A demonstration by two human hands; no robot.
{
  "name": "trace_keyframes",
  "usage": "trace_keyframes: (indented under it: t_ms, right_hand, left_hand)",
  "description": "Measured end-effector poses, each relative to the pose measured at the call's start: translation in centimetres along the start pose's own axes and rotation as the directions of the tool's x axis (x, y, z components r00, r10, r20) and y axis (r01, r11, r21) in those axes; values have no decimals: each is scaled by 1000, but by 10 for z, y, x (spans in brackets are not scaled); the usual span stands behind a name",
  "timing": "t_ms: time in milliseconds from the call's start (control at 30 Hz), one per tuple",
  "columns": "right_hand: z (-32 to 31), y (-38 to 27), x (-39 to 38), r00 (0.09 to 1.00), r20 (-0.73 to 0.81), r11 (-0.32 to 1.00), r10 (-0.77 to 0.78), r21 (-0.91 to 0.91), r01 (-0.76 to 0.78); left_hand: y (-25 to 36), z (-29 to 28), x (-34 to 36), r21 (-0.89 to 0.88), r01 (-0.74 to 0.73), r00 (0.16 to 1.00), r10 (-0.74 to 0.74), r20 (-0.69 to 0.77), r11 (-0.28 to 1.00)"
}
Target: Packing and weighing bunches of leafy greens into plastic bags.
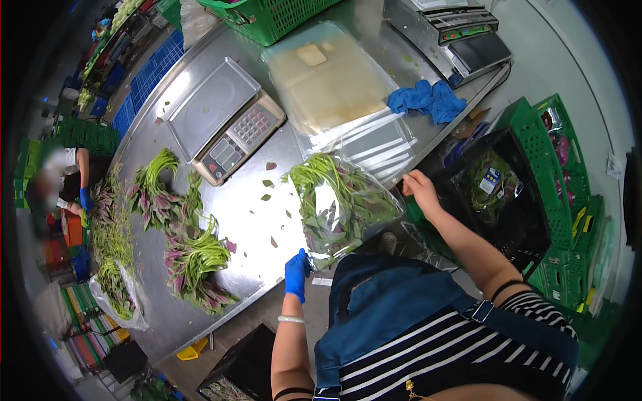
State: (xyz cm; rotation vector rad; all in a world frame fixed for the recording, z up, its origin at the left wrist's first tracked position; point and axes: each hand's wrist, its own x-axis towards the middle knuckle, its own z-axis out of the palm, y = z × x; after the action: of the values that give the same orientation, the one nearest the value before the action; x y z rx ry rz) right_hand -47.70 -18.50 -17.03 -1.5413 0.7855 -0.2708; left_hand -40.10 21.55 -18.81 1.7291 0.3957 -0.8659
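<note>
A clear plastic bag (pixel 384 204) holds a bunch of leafy greens (pixel 321 175) with pale green stems and purple-green leaves, at the front edge of the metal table. My left hand (pixel 296 275), in a blue glove, is closed on the bag's near left corner. At the bag's right side my bare right hand (pixel 421 190) has its fingers bent and pinched on the plastic edge. Left of the bag lie loose bunches of the same greens (pixel 197 257). Flat clear bags (pixel 361 144) are stacked just beyond it.
A scale (pixel 234 137) stands behind the bunches, another weighing machine (pixel 461 47) at the far right. Crumpled blue gloves (pixel 428 100) lie by the table edge (pixel 251 301). A black crate (pixel 528 220) with a bagged bunch is on my right. Another person (pixel 73 177) works at far left.
</note>
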Motion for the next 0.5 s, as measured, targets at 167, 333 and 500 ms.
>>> trace_keyframes:
  t_ms: [167,333,500]
  right_hand:
    - [57,-91,-38,413,870,871,268,-35,-490]
    - [60,-13,46,778,571,534,263,585,-610]
    - [44,-24,23,982,97,967,-159,-187,175]
  left_hand:
    - [0,-6,0,-11,3,999,-3,38,1000]
    - [6,2,10,-5,111,991,-110,69,994]
    - [4,11,7,39,-87,972,93,-214,995]
